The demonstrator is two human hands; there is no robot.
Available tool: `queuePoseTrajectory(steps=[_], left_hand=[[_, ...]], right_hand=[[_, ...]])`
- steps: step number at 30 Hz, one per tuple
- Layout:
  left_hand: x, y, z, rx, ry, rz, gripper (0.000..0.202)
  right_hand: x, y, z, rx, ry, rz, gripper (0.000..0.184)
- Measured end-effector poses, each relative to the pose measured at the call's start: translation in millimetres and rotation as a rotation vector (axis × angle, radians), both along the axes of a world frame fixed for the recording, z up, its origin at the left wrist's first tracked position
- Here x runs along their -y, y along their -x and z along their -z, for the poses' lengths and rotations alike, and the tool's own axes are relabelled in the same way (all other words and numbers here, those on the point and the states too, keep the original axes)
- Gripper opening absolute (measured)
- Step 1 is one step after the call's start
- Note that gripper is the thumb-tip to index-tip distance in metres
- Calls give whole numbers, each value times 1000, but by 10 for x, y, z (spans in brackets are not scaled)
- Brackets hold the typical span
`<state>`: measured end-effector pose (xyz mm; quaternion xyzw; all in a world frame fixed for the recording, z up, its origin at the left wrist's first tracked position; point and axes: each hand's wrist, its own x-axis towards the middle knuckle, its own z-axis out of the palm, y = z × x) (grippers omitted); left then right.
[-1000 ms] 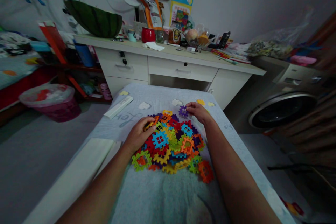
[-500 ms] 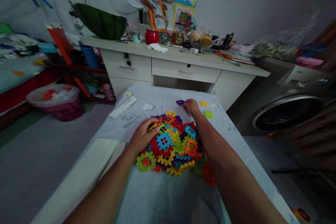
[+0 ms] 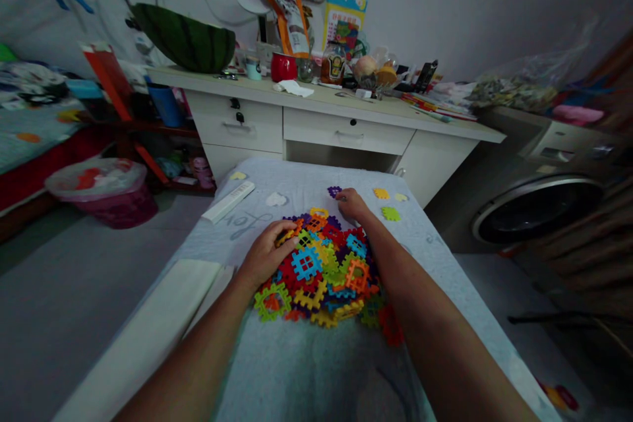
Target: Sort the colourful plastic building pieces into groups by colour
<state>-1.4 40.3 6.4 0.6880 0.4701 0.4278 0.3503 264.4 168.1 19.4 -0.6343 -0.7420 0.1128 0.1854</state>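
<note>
A heap of colourful plastic interlocking building pieces [image 3: 321,264] with notched edges lies on the cloth-covered table, several with window-like openings. On the heap's left side rests my left hand [image 3: 270,250], thumb and fingers apart over orange and yellow pieces. My right hand [image 3: 352,204] is beyond the heap, its fingers closed at the near right edge of a purple interlocking piece [image 3: 335,191] that looks flat on the cloth. The fingertips are partly hidden. To the right of that hand lie a yellow piece [image 3: 380,193] and a green piece [image 3: 390,213].
A long white box [image 3: 228,203] lies on the table's left, with a white board [image 3: 163,303] along the left edge. A white desk [image 3: 316,105] bearing jars and a watermelon-patterned object [image 3: 185,39] stands behind. A washing machine [image 3: 539,171] is at right, a pink bin [image 3: 103,194] at left.
My right hand has moved slightly left, its fingers more curled, and the purple piece has shifted a little left with it. My left hand stays on the heap. The view has shifted slightly.
</note>
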Motion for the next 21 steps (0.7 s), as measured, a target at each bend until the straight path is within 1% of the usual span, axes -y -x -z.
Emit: queuePoseTrajectory(steps=[3,5,7,9,11,14,17,19,21], left_hand=[[10,1,-21,-10,-5,-5,38],[13,1,-27,-10,-2,1,39],[12,0,-24,-1,5,6,39],[6,-2,-11,11,8,6,39],[-4,-2,6,14,7,3,38],[-17,4,30,-1,4,5,39],[-20,12,42,-7,7,6,40],[-18,16,43,-4,9,5,40],[-17,17,45,-3,8,7,40]], right_hand=[[62,-25,-120,-12,5,-44,28],[150,-70,-228,-52,14,-65,30],[267,-116,-326,-116,57,-93,30],[397,-140,-385,-163,129,-129,27],[512,-127,-391,-175,189,-158,26],[612,-43,-331,-133,201,-165,34],[615,65,-275,-35,192,-185,37],[592,119,-266,16,207,-190,34],[575,144,-273,14,214,-151,29]])
